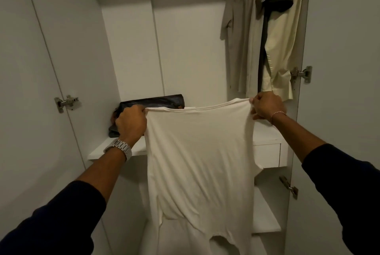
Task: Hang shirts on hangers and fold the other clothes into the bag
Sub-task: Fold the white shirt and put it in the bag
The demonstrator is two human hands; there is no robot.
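Observation:
A white T-shirt hangs spread out in front of an open white wardrobe, its top edge stretched level between my hands. My left hand grips the shirt's upper left corner. My right hand grips the upper right corner. The shirt's lower end falls out of the frame. Behind my left hand a dark bag lies on the wardrobe shelf, partly hidden by the hand and the shirt.
Beige and cream shirts with a dark garment hang at the upper right inside the wardrobe. A small drawer sits under the shelf at the right, a lower shelf beneath. Open doors with metal hinges flank both sides.

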